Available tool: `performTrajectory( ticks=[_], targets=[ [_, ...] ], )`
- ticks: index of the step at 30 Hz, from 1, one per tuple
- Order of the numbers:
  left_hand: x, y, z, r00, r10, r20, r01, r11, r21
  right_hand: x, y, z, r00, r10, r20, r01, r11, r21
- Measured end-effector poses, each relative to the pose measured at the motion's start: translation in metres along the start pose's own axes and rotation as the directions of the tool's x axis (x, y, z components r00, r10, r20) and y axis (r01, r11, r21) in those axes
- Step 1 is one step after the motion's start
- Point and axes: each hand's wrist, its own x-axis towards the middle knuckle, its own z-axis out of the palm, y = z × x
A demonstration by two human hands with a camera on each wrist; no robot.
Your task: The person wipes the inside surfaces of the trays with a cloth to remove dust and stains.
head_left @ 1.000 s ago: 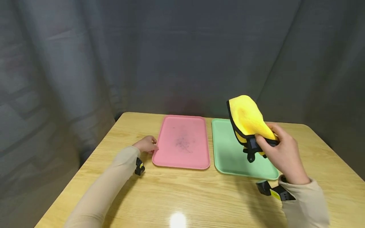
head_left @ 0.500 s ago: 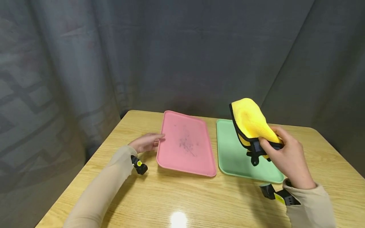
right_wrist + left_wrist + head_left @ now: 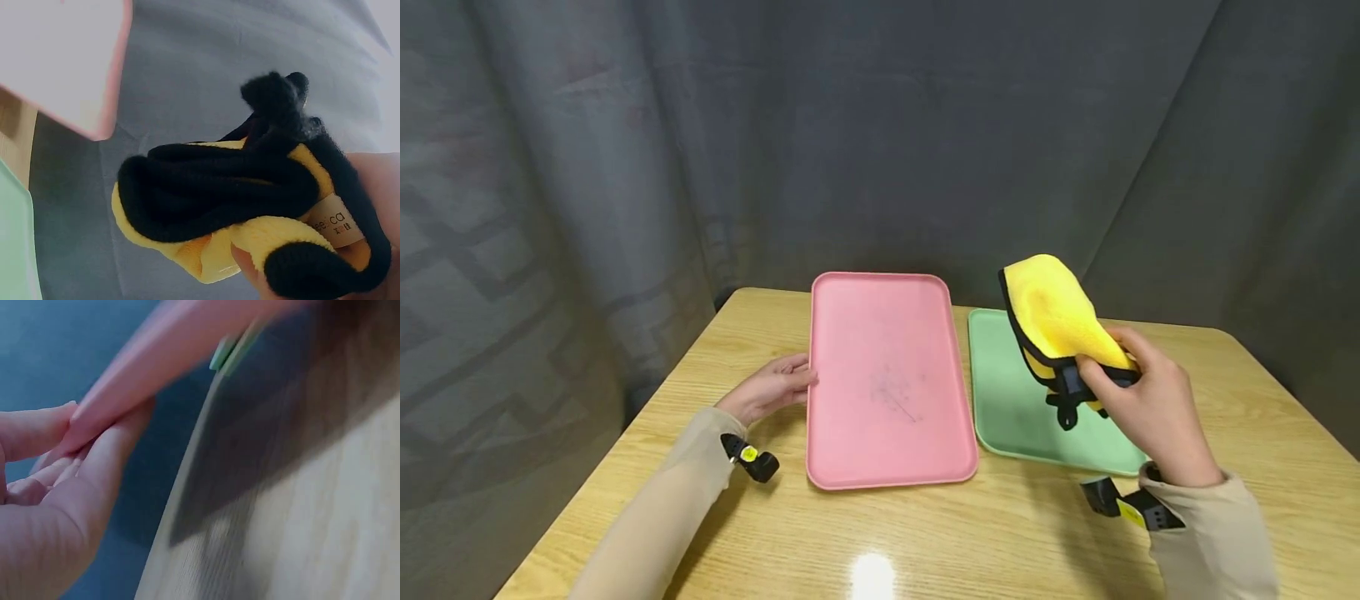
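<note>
My left hand (image 3: 771, 388) grips the left edge of a pink tray (image 3: 883, 333), thumb on top and fingers beneath. The tray is raised off the table, and its shadow falls on the wood in the left wrist view. Dark smudges mark its middle. On the right, my right hand (image 3: 1157, 404) pinches a folded yellow cloth (image 3: 1048, 308) with black edging, held in the air over a green tray (image 3: 1037, 425). In the right wrist view the bunched cloth (image 3: 219, 194) shows black trim and a small label (image 3: 337, 219).
The wooden table (image 3: 820, 542) carries the green tray, which lies flat at the right. A grey curtain (image 3: 925, 150) hangs behind the table and along its left side. A bright light reflection sits near the front.
My left hand has lifted the pink tray from the table, first tilting it, then bringing it up and nearer. My right hand stays nearly in place with the cloth.
</note>
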Motion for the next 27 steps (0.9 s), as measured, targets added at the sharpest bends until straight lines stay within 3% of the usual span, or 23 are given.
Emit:
performTrajectory(
  ticks=[4, 8, 14, 19, 24, 27],
  targets=[
    [-0.011, 0.004, 0.003, 0.998, 0.05, 0.031, -0.051, 0.998, 0.026, 0.001, 0.0, 0.002, 1.0, -0.005, -0.003, 0.005, 1.0, 0.016],
    [-0.012, 0.012, 0.017, 0.997, 0.068, 0.025, -0.07, 0.995, 0.073, 0.002, 0.0, 0.006, 1.0, -0.008, -0.013, 0.008, 1.0, 0.03],
    [0.004, 0.019, 0.049, 0.997, 0.08, 0.004, -0.081, 0.994, 0.08, 0.003, 0.0, 0.019, 0.99, -0.043, -0.133, 0.044, 0.999, -0.001],
    [0.018, 0.02, 0.073, 0.994, 0.109, 0.003, -0.109, 0.991, 0.082, 0.002, -0.002, 0.034, 0.967, -0.1, -0.236, 0.074, 0.99, -0.117],
    [0.026, 0.018, 0.09, 0.993, 0.118, 0.011, -0.118, 0.989, 0.09, -0.001, -0.007, 0.055, 0.963, -0.148, -0.223, 0.085, 0.959, -0.269],
    [0.03, 0.018, 0.098, 0.992, 0.119, 0.027, -0.121, 0.989, 0.088, 0.0, -0.013, 0.07, 0.974, -0.147, -0.171, 0.095, 0.955, -0.281]
  ],
)
